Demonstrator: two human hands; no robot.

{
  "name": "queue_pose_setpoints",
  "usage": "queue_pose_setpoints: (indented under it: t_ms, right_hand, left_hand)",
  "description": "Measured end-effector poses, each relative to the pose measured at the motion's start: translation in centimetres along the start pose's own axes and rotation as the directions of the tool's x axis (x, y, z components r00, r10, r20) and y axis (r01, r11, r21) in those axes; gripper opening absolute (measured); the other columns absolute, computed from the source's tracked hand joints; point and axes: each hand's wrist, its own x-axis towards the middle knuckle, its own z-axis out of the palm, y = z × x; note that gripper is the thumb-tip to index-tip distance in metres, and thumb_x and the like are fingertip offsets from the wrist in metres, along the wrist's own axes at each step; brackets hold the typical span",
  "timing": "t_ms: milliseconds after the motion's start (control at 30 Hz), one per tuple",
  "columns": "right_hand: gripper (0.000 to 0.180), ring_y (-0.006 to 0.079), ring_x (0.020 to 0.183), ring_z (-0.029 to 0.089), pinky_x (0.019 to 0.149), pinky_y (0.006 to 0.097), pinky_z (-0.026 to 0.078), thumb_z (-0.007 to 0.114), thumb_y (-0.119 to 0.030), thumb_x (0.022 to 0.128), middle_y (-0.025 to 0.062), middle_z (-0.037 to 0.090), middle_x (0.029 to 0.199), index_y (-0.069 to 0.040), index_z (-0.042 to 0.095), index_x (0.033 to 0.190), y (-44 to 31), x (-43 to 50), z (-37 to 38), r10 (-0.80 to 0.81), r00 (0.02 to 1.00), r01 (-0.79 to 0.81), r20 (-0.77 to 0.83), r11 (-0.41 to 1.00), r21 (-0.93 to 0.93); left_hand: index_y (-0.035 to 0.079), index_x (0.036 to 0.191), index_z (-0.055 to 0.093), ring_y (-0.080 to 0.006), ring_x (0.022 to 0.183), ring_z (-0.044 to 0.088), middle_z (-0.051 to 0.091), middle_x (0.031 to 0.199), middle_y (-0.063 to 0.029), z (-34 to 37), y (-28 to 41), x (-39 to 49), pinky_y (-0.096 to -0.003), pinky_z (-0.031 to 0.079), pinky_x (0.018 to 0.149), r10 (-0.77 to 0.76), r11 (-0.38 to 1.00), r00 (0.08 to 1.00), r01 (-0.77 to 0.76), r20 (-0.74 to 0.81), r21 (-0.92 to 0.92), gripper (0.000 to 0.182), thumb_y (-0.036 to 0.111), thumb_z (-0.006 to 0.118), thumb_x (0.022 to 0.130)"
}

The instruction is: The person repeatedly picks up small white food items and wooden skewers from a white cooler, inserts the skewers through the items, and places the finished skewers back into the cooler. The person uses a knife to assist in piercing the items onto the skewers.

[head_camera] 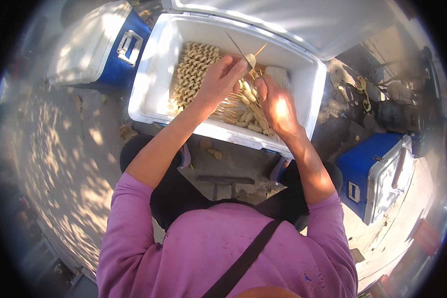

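My left hand (223, 76) is closed around a pale, sausage-shaped piece of food (250, 59), and a pointed wooden skewer (261, 49) sticks out past it. Beside the piece lies the thin blade of a knife (234, 42), slanting from my right hand (277, 100), whose fingers hide the handle. Both hands are above an open white-lined cooler box (301, 87). Rows of spiral-cut skewered pieces (195, 70) fill its left side. Under my right hand lie uncut pale pieces (249, 117) on skewers. Bare skewer ends (227, 110) point between the two groups.
The cooler's white lid (283, 18) leans back behind it. A blue-and-white cooler (123, 56) stands at the left, and a smaller blue one (372, 175) at the right. A pale block-like item (277, 76) sits inside the box. Peel-like scraps (364, 93) lie on the ground.
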Motion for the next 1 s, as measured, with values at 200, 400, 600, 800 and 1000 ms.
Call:
queue_pose_setpoints:
  t_ms: [200,400,600,800,1000]
  right_hand:
    - [0.028,0.0463,0.069,0.056,0.058,0.0495,0.043,0.043,-0.027,0.099,0.0236,0.058,0.071,-0.002,0.052,0.092,0.1,-0.2,-0.1,0.014,1.000,-0.013,0.024,0.999,-0.040]
    - [0.029,0.0465,0.068,0.055,0.058,0.0493,0.043,0.043,-0.029,0.099,0.0237,0.057,0.071,-0.002,0.052,0.092,-0.2,0.2,-0.1,-0.011,1.000,0.011,-0.008,0.999,0.042]
    - [0.026,0.0462,0.068,0.056,0.057,0.0489,0.043,0.044,-0.025,0.099,0.0241,0.057,0.069,-0.002,0.051,0.090,0.6,-0.4,0.3,-0.019,1.000,0.018,-0.013,0.999,-0.048]
    - [0.023,0.0377,0.054,0.058,0.048,0.0460,0.044,0.050,-0.024,0.096,0.0187,0.055,0.058,-0.003,0.051,0.086,0.4,0.2,0.5,-0.115,0.990,0.111,-0.078,0.992,-0.060]
    - [0.024,0.0369,0.053,0.058,0.047,0.0455,0.044,0.049,-0.025,0.096,0.0180,0.055,0.057,-0.003,0.051,0.085,1.4,-0.2,1.3,-0.153,0.984,0.144,-0.096,0.985,-0.093]
  left_hand:
    - [0.004,0.094,0.055,-0.0048,0.065,0.051,0.059,0.080,-0.0012,-1.7,0.7,1.1,-0.0201,0.041,0.056,0.115,0.993,0.987,-0.111,-0.110,0.041,0.021,0.023,0.060,0.091]
    - [0.004,0.108,0.055,-0.0036,0.054,0.042,0.059,0.080,0.0001,0.0,-1.9,0.4,-0.0186,0.033,0.048,0.145,0.964,0.989,-0.150,0.039,0.218,0.031,0.031,0.057,0.093]
    - [0.004,0.106,0.056,-0.0033,0.056,0.043,0.058,0.079,0.0008,-1.7,0.5,1.1,-0.0186,0.033,0.050,0.107,0.994,0.990,-0.105,-0.091,0.031,0.030,0.032,0.056,0.095]
    - [0.003,0.102,0.057,-0.0028,0.059,0.044,0.055,0.078,0.0008,-0.4,-1.6,1.1,-0.0181,0.034,0.051,0.182,0.976,0.982,-0.174,-0.047,0.129,0.024,0.026,0.057,0.093]
    - [0.008,0.106,0.057,-0.0025,0.053,0.039,0.051,0.073,0.0032,-0.3,-0.4,0.4,-0.0173,0.028,0.047,0.002,0.997,0.996,-0.008,-0.086,-0.075,0.019,0.023,0.056,0.094]
